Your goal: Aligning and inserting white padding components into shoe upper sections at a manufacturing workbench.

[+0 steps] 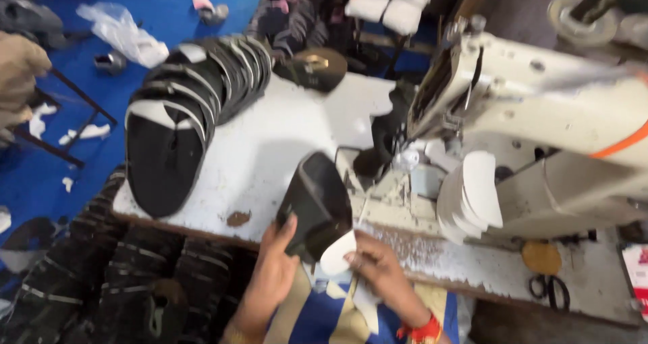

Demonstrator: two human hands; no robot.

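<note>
Left hand (273,266) fingers clamped on black shoe upper (316,206), right hand (378,268) fingers pinching white lining piece (335,255) against it, white worktable (270,148) beneath, sewing machine (540,115) beside.

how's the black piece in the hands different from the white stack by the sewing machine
The black piece is dark and single, held off the table between the left hand and right hand; the white stack is pale, many pieces together, resting untouched beside the sewing machine. The black piece looks larger than any one white piece. Both have rounded edges.
</note>
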